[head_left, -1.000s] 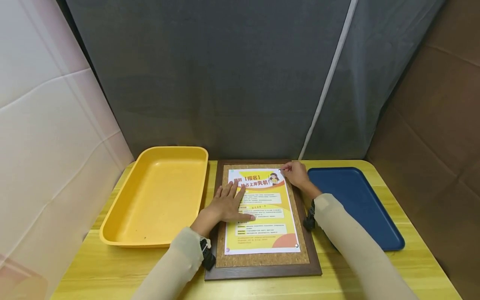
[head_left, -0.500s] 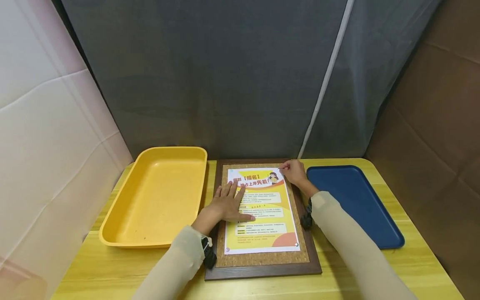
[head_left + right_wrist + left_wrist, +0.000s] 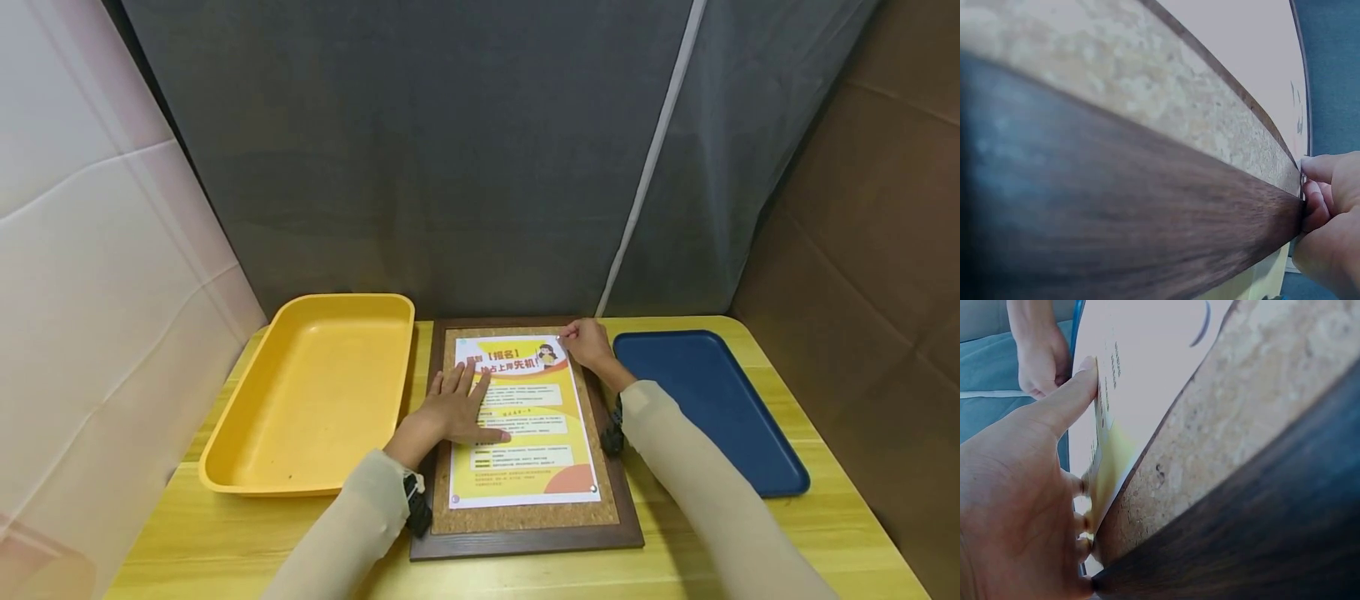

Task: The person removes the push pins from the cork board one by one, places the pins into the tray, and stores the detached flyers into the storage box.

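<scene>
Tabletop (image 3: 187, 550): bright, soft shadows
Paper (image 3: 1154, 356): washed out, both wrist views
Wooden frame (image 3: 1116, 206): blurred, right wrist view

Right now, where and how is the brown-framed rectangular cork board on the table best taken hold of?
The cork board lies flat, so it is probably best held by its frame's straight, dark brown near rail, approached from the wearer's side: that rail lies bare below the yellow-and-white paper poster, while the yellow rectangular tray and blue rectangular tray could crowd a side grip.
</scene>
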The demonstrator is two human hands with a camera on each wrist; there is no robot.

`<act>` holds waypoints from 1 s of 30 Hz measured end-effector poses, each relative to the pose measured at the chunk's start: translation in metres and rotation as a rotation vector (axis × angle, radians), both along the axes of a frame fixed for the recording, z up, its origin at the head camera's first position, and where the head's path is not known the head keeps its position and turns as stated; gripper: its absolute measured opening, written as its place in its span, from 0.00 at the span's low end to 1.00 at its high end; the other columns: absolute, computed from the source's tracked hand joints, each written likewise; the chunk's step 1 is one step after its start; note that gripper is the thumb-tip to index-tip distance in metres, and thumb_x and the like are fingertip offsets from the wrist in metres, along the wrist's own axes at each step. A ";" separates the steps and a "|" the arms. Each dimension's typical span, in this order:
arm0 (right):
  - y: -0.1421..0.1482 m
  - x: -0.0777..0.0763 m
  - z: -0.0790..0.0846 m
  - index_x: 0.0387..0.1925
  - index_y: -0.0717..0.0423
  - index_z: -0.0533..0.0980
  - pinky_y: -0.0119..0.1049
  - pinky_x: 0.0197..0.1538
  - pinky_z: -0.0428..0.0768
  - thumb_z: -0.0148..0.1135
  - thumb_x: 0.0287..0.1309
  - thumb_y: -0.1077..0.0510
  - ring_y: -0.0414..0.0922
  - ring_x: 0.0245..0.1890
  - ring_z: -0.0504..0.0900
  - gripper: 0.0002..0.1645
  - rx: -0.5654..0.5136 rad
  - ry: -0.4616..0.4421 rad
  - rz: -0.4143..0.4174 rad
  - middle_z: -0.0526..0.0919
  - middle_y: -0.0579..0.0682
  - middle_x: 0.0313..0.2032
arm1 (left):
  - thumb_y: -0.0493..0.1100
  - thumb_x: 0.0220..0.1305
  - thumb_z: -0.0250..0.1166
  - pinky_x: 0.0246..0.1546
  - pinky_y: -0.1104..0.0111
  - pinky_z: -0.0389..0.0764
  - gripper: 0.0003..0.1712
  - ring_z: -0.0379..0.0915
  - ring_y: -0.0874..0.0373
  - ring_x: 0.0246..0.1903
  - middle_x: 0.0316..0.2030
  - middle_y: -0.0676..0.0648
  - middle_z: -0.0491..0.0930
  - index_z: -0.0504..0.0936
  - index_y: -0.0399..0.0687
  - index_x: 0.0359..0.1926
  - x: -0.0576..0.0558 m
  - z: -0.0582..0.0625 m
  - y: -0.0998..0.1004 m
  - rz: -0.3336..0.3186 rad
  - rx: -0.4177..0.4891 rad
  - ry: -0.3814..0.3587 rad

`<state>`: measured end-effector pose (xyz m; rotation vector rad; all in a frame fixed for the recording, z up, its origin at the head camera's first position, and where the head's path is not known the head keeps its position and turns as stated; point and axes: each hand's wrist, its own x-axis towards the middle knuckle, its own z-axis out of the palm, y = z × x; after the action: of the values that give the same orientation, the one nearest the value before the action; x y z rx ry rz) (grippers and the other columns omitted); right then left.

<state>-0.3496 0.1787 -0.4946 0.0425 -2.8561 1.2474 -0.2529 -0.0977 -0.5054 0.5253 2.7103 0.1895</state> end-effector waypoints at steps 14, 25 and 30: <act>-0.004 -0.001 0.001 0.44 0.65 0.85 0.33 0.39 0.75 0.64 0.72 0.63 0.48 0.38 0.79 0.08 -0.013 -0.062 -0.021 0.84 0.57 0.38 | 0.83 0.59 0.61 0.79 0.39 0.28 0.72 0.19 0.41 0.84 0.84 0.42 0.24 0.35 0.54 0.87 0.003 0.007 -0.002 0.006 0.011 -0.023; -0.005 -0.001 0.000 0.41 0.66 0.86 0.31 0.36 0.72 0.64 0.71 0.63 0.48 0.37 0.78 0.09 -0.016 -0.041 0.014 0.83 0.57 0.36 | 0.88 0.56 0.57 0.80 0.39 0.31 0.74 0.24 0.39 0.84 0.85 0.38 0.30 0.39 0.50 0.87 0.010 0.016 -0.004 -0.008 0.003 -0.009; -0.003 -0.002 -0.003 0.43 0.66 0.85 0.31 0.34 0.71 0.63 0.73 0.62 0.48 0.37 0.78 0.10 -0.043 -0.060 0.036 0.85 0.60 0.41 | 0.90 0.55 0.55 0.80 0.41 0.28 0.76 0.19 0.41 0.84 0.84 0.40 0.24 0.34 0.53 0.87 0.002 0.002 -0.007 -0.009 -0.029 -0.021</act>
<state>-0.3517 0.1753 -0.4978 0.0569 -2.8901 1.3384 -0.2510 -0.1045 -0.5038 0.5246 2.6852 0.1520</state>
